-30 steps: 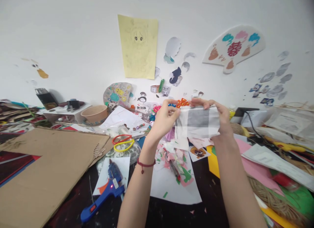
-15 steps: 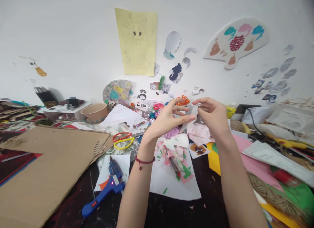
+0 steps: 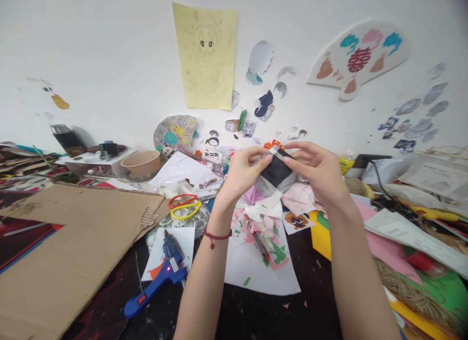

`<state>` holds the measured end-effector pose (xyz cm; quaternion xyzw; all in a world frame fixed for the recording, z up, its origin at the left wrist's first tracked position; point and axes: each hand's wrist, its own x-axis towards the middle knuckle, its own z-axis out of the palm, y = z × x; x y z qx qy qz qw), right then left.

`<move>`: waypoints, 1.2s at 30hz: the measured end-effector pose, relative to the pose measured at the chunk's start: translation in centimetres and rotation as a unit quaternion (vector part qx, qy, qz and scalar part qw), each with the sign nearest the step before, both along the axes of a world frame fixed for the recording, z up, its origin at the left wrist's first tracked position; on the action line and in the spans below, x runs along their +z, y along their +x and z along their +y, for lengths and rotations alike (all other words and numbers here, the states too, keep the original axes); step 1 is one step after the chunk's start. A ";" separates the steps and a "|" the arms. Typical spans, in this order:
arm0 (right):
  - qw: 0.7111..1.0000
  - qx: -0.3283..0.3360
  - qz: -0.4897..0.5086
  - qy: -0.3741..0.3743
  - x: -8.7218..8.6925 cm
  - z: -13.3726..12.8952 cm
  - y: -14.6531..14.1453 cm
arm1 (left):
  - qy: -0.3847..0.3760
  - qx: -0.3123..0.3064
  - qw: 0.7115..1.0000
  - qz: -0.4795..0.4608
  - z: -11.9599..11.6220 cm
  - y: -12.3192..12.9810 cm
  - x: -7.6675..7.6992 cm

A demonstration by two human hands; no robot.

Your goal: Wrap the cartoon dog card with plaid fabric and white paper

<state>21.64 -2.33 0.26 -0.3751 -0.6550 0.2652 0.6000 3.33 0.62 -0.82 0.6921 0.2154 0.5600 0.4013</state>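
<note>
Black square piece with pale, see-through edges (image 3: 277, 171), held up above the cluttered table (image 3: 270, 315); its left part pinched between thumb and fingers by the left hand (image 3: 245, 172); its right part likewise gripped by the right hand (image 3: 317, 170); orange beads (image 3: 273, 144) seen just behind its top; below, white paper (image 3: 256, 274) strewn with pink and green scraps (image 3: 278, 257); to the left, blue glue gun (image 3: 161, 284), laid partly on a white card (image 3: 188, 237); farther left, cardboard (image 3: 73, 242); on the wall, yellow drawing (image 3: 208, 62) and painted fan (image 3: 360, 82).
</note>
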 end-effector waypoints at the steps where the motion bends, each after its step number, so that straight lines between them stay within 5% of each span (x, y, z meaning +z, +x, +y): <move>1: 1.000 0.016 -0.004 -0.025 -0.1 0.1 0.2 | 0.003 0.008 1.000 -0.007 0.2 -0.1 -0.1; 8: 0.983 0.081 -0.074 -0.147 -0.8 0.8 1.6 | 0.035 0.063 0.997 -0.004 0.7 -1.1 0.0; 21: 0.984 0.104 -0.014 -0.147 -1.1 0.8 -1.3 | 0.030 0.057 0.998 0.002 0.6 -2.8 0.2; 28: 0.971 0.098 -0.079 -0.205 -1.8 1.6 -1.0 | 0.110 0.242 0.962 0.068 0.5 -3.1 0.5; 36: 0.967 0.116 -0.064 -0.219 -2.0 1.8 -0.9 | 0.142 0.260 0.951 0.094 0.2 -2.7 0.5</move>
